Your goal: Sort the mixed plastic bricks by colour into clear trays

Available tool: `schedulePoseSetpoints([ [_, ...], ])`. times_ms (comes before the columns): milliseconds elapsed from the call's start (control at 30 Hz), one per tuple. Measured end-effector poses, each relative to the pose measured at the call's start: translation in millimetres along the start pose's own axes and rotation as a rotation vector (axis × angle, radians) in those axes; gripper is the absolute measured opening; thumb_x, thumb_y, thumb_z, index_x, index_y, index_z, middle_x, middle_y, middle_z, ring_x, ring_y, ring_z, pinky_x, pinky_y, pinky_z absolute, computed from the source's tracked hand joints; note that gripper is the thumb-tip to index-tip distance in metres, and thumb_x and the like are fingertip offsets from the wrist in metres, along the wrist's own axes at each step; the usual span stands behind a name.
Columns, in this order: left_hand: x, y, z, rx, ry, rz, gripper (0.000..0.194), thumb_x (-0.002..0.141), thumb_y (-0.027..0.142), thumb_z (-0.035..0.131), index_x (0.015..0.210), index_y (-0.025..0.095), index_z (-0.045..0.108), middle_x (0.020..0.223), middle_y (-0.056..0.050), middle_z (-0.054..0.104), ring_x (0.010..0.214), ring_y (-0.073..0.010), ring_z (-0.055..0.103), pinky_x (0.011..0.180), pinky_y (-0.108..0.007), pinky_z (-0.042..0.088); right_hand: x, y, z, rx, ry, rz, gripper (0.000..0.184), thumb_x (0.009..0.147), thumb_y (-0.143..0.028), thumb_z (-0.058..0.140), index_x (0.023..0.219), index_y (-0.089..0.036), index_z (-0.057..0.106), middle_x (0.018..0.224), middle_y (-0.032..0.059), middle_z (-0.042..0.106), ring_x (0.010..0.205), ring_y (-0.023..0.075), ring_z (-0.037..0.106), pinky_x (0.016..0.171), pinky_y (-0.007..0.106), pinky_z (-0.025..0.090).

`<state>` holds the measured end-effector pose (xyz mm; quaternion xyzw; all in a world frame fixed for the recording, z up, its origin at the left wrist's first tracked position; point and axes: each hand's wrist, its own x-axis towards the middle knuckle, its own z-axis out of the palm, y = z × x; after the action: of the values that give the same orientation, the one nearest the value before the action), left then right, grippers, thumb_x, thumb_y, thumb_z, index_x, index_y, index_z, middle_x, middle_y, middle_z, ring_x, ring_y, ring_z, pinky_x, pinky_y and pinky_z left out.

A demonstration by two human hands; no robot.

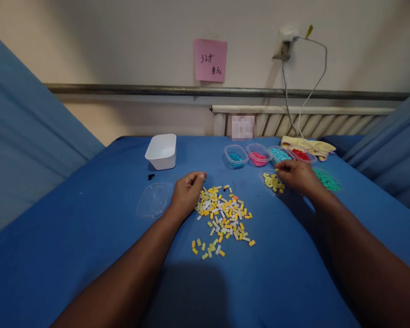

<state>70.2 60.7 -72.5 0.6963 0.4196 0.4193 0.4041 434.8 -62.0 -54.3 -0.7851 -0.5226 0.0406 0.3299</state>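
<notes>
Loose little building bricks [225,214], mostly yellow, cream and white, lie in a spread pile on the blue cloth. My left hand [187,195] rests at the pile's left edge, fingers curled in and thumb laid against them; whatever it may hold is hidden. Over a shallow clear dish [263,187] of pale yellow bricks [274,182], my right hand [299,175] is closed in a pinch. A small pale yellow brick [277,170] shows at its fingertips.
Behind stand clear tubs of blue [235,157], pink [258,158], light blue [280,155] and red bricks [299,155]. Green bricks [326,179] lie right of my right hand. A white tub [161,152], black pieces [151,176], clear lid [153,200] and yellow cloth [307,145] are around.
</notes>
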Motion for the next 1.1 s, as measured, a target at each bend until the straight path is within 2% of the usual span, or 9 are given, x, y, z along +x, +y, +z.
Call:
schedulePoseSetpoints([
  [167,0.3,0.8,-1.1,-0.029,0.009,-0.031,0.047,0.094,0.059,0.070,0.111,0.017,0.084,0.108,-0.009,0.084,0.102,-0.0276,0.075,0.092,-0.037,0.055,-1.0,0.8,16.2,-0.038,-0.038,-0.012,0.028,0.086,-0.025,0.072,0.108,-0.019,0.087,0.094,0.0095,0.086,0.084,0.0255,0.080,0.085,0.036,0.060],
  [467,1.0,1.1,-1.2,-0.010,0.016,-0.014,0.044,0.092,0.055,0.072,0.111,0.017,0.084,0.104,-0.008,0.084,0.099,-0.0271,0.075,0.091,-0.037,0.055,-8.6,5.1,0.6,0.011,0.065,-0.072,0.034,0.096,-0.026,0.059,0.117,-0.018,0.084,0.105,0.0106,0.086,0.096,0.0276,0.080,0.091,0.041,0.061],
  [567,-2.1,-1.3,1.5,-0.022,0.023,0.026,0.039,0.093,0.050,0.070,0.109,0.017,0.083,0.105,-0.009,0.084,0.097,-0.0261,0.074,0.091,-0.037,0.056,-20.2,-14.3,-1.3,0.033,0.215,-0.188,0.030,0.100,-0.030,0.060,0.116,-0.020,0.083,0.110,0.0110,0.085,0.102,0.0294,0.079,0.094,0.043,0.061],
  [633,-4.7,-3.3,3.7,-0.039,0.007,0.029,0.038,0.095,0.048,0.067,0.111,0.016,0.083,0.104,-0.009,0.084,0.094,-0.0254,0.074,0.088,-0.037,0.057,-35.9,-42.1,2.3,0.047,0.282,-0.323,0.027,0.101,-0.031,0.062,0.116,-0.020,0.082,0.114,0.0120,0.084,0.105,0.0307,0.079,0.094,0.044,0.060],
  [700,-6.6,-5.5,5.8,-0.026,0.015,0.027,0.035,0.096,0.045,0.066,0.110,0.017,0.083,0.106,-0.009,0.084,0.096,-0.0246,0.075,0.090,-0.037,0.057,-59.6,-79.0,9.5,0.142,0.158,-0.533,0.022,0.103,-0.029,0.064,0.117,-0.021,0.080,0.112,0.0102,0.083,0.100,0.0273,0.078,0.090,0.040,0.060],
  [767,-7.8,-7.3,7.4,-0.017,0.020,0.026,0.033,0.096,0.042,0.066,0.109,0.018,0.083,0.107,-0.007,0.084,0.097,-0.0239,0.076,0.092,-0.036,0.058,-88.1,-117.6,19.0,0.245,-0.103,-0.753,0.019,0.106,-0.024,0.062,0.116,-0.022,0.078,0.109,0.0077,0.083,0.098,0.0233,0.077,0.089,0.036,0.060],
  [833,-8.4,-8.4,9.0,-0.020,0.021,0.026,0.032,0.097,0.041,0.065,0.110,0.018,0.083,0.105,-0.007,0.084,0.097,-0.0235,0.076,0.092,-0.036,0.058,-114.6,-149.5,28.9,0.279,-0.361,-0.911,0.021,0.108,-0.021,0.058,0.118,-0.021,0.077,0.110,0.0078,0.082,0.105,0.0239,0.075,0.095,0.038,0.059],
  [933,-8.8,-9.3,11.6,-0.035,0.025,0.030,0.031,0.098,0.039,0.064,0.112,0.018,0.083,0.106,-0.007,0.084,0.099,-0.0243,0.076,0.093,-0.037,0.058,-137.5,-174.1,40.9,0.285,-0.603,-0.995,0.028,0.105,-0.017,0.058,0.129,-0.017,0.074,0.120,0.0108,0.079,0.113,0.0256,0.072,0.104,0.042,0.057],
  [1100,-8.4,-9.8,15.0,-0.058,0.014,0.039,0.028,0.099,0.033,0.064,0.112,0.017,0.083,0.113,-0.010,0.084,0.103,-0.0254,0.077,0.097,-0.039,0.058,-139.4,-174.9,48.4,0.256,-0.715,-0.984,0.040,0.097,-0.009,0.058,0.134,-0.016,0.073,0.121,0.0122,0.079,0.115,0.0271,0.070,0.106,0.045,0.056],
])
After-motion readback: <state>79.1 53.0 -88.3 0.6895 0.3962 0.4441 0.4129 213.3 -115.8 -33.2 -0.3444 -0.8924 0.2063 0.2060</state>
